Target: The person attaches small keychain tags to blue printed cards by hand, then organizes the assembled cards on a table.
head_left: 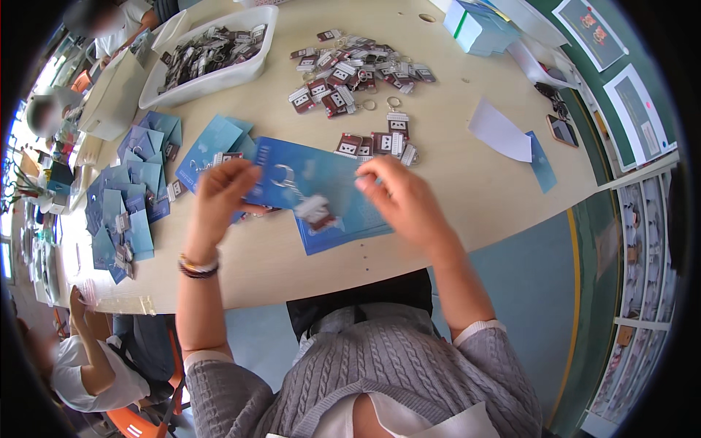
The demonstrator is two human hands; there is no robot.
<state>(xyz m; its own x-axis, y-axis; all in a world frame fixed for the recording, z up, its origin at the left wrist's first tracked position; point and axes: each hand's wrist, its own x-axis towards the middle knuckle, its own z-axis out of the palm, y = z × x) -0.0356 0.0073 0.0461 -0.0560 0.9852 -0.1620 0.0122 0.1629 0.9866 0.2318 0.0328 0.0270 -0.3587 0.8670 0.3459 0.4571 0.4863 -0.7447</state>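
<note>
My left hand pinches the left end of a blue card, held slanted above the table. A keychain with a metal ring hangs on the card's front, its maroon and white tag blurred by motion. At the card's right end, the fingers of my right hand are closed on its edge. Beneath lies a stack of similar blue cards. Beyond the held card sit a few loose keychains, and farther off a larger keychain pile.
Cards with keychains are heaped at the left. A white bin of keychains stands at the back left. To the right are a white paper, a phone and a card box. A co-worker sits at lower left.
</note>
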